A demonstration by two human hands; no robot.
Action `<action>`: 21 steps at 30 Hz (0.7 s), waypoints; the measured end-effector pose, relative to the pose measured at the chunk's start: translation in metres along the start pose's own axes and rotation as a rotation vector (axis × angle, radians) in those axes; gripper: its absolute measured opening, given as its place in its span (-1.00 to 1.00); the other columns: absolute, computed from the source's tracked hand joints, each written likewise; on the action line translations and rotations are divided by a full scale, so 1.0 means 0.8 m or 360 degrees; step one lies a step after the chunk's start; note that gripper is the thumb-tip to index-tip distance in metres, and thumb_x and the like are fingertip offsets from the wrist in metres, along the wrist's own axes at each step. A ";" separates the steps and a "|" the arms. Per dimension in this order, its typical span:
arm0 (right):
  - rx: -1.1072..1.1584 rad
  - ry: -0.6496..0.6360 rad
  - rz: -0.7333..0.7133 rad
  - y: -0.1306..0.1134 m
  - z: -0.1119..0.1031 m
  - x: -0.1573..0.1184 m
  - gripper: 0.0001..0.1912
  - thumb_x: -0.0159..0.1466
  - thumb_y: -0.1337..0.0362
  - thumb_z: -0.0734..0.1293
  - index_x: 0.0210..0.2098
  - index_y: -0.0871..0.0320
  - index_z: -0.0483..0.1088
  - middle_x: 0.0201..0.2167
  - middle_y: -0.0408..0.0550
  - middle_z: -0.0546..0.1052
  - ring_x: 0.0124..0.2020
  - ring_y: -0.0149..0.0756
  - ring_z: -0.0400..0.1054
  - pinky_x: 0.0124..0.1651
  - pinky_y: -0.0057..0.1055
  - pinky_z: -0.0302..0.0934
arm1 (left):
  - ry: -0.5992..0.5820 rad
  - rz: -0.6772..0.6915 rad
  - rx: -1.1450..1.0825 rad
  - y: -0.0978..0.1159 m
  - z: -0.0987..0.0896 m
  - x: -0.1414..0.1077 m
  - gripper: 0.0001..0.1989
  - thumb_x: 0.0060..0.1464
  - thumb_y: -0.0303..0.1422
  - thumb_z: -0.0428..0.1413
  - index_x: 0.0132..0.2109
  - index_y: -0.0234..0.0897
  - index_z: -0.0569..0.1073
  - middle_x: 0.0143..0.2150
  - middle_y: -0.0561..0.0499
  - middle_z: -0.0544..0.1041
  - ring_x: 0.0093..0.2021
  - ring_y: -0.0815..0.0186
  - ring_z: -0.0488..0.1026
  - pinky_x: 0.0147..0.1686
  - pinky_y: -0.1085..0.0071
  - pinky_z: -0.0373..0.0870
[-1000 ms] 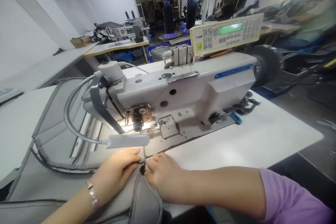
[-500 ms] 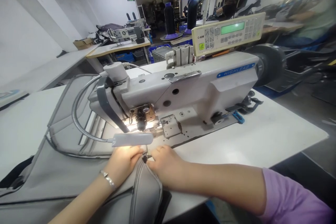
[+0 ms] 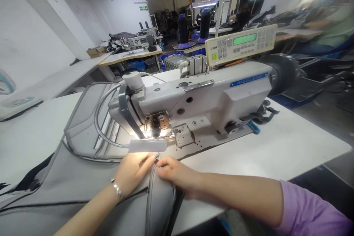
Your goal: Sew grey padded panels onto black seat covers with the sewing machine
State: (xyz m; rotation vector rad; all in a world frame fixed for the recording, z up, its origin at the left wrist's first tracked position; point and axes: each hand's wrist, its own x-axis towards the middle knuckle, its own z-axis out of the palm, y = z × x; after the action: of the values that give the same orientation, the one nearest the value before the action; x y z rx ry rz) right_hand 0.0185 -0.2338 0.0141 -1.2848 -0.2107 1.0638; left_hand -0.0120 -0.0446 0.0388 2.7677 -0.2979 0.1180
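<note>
A grey padded fabric piece (image 3: pixel 102 179) with dark seams and piped edges spreads over the left of the table, partly under the head of a white sewing machine (image 3: pixel 215 88). Just below the lamp, my left hand (image 3: pixel 135 171) presses on the fabric near its seam, thumb and fingers closed on it. Facing it from the right, my right hand (image 3: pixel 177 172) pinches the piped edge with thumb and bent forefinger. A small dark bit of the seam shows between both hands. The lamp (image 3: pixel 148 145) hides part of the stitching area.
A control panel (image 3: pixel 240 44) sits above the machine, with thread cones (image 3: pixel 183 31) behind. The white tabletop (image 3: pixel 249 155) extends rightward. Another sewing machine (image 3: pixel 138 43) stands on a far table. At right, a blurred person is near a bench.
The view has shifted, so the machine appears farther right. The seam between my hands has moved slightly closer to the needle area. My right fingers have changed their grip on the edge.
</note>
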 end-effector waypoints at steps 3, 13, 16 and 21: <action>-0.0242 0.0118 -0.0104 0.001 -0.001 0.000 -0.57 0.07 0.28 0.37 -0.05 0.09 0.35 -0.34 -0.15 0.44 -0.46 -0.42 0.26 -0.39 -0.49 0.12 | -0.0094 0.0250 0.0206 0.014 -0.015 -0.022 -0.67 0.24 -0.15 -0.09 -0.14 -0.16 0.51 -0.13 -0.03 0.59 -0.12 0.20 0.50 -0.12 0.29 0.40; -0.2173 0.0046 -0.0898 -0.008 -0.007 -0.006 -0.89 0.19 0.40 0.24 -0.42 0.19 0.40 -0.53 -0.14 0.46 -0.57 -0.42 0.18 -0.48 -0.49 -0.02 | -0.0060 0.0453 0.0675 -0.001 0.017 -0.058 -0.58 0.19 -0.13 -0.02 0.14 -0.12 0.36 0.26 -0.06 0.32 0.24 0.02 0.26 0.18 -0.08 0.21; -0.2217 0.0025 -0.0886 -0.016 -0.009 -0.013 -0.92 0.19 0.38 0.24 -0.38 0.17 0.37 -0.53 -0.17 0.45 -0.56 -0.44 0.17 -0.48 -0.51 -0.04 | -0.0011 0.0453 0.0678 0.001 0.018 -0.058 -0.57 0.19 -0.14 -0.01 0.16 -0.13 0.34 0.26 -0.06 0.32 0.24 0.04 0.26 0.17 -0.05 0.24; -0.2387 0.0013 -0.0860 -0.022 -0.010 -0.013 -0.94 0.17 0.39 0.26 -0.41 0.19 0.37 -0.53 -0.15 0.45 -0.56 -0.42 0.17 -0.50 -0.47 -0.09 | 0.0071 0.0438 0.0612 0.002 0.027 -0.058 -0.59 0.18 -0.18 -0.01 0.14 -0.18 0.35 0.25 -0.09 0.34 0.25 0.04 0.24 0.17 -0.06 0.22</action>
State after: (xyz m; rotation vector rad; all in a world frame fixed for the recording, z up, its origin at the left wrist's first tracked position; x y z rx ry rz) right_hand 0.0273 -0.2453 0.0308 -2.3112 -1.4504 0.2877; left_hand -0.0570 -0.0451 0.0137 3.0782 -0.7114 0.3374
